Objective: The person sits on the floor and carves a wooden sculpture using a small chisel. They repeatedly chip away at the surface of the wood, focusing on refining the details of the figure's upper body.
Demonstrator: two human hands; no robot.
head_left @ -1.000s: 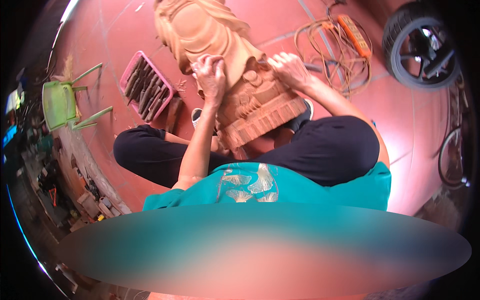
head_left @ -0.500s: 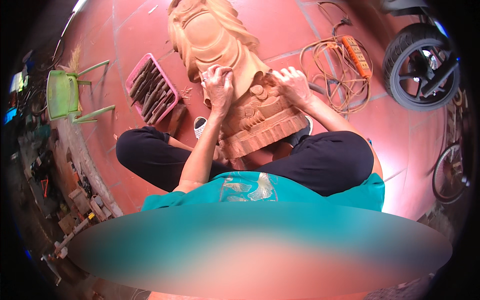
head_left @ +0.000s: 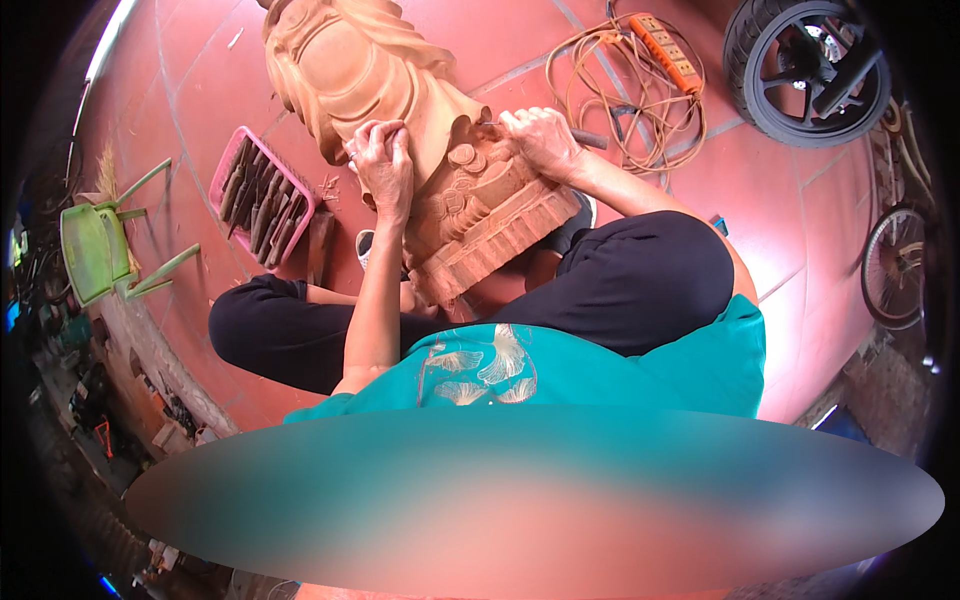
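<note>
A carved wooden statue (head_left: 345, 70) with draped folds lies tilted on its back before me, its carved base (head_left: 490, 240) near my legs. My left hand (head_left: 382, 165) rests on the statue's robe with curled fingers; what they hold, if anything, is hidden. In my right hand (head_left: 545, 142) is a carving chisel, closed in the fist. The chisel's dark handle (head_left: 590, 138) sticks out to the right of the fist. Its thin blade points left at the edge of the robe, above the round carved details. My crossed legs flank the base.
To the left stands a pink basket (head_left: 217, 178) full of wooden-handled tools, with a wooden block (head_left: 320, 245) beside it. Further left is a green chair (head_left: 92, 250). An orange power strip (head_left: 665, 52) and coiled cord (head_left: 600, 90) lie right, near a black motorbike wheel (head_left: 800, 75).
My view has shifted, so the statue, basket and cord sit further left and the cord higher. Both hands keep their places on the statue, the right still gripping the chisel.
</note>
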